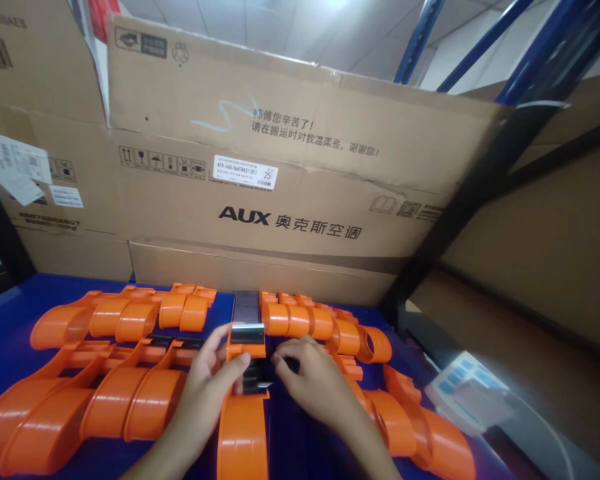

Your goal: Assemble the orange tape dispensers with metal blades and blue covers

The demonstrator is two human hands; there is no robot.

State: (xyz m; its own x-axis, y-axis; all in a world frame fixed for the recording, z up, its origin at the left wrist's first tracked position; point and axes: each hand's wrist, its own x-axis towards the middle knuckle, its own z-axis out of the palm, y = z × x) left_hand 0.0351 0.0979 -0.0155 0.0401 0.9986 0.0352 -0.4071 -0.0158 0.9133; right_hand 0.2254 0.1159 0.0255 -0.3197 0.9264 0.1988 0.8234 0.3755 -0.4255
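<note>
My left hand (pixel 211 381) is wrapped around an orange tape dispenser (pixel 243 430), thumb pressed on its front. The dispenser has a black strip with a serrated metal edge (pixel 247 329) near its top and a black roller part (pixel 253 377) below that. Just right of it is my right hand (pixel 316 381), its fingers curled and thumb drawn in close to the fingertips. A dark patch shows between those fingers; I cannot tell whether it is a held part or shadow.
Rows of orange dispensers stand at left (pixel 107 400) and right (pixel 390 420) on the blue surface (pixel 10 303). A dark grey flat strip (pixel 246 308) lies behind my hands. Cardboard boxes (pixel 290 187) wall the back; a dark rack post (pixel 445 200) slants at right beside a white-and-blue box (pixel 470 387).
</note>
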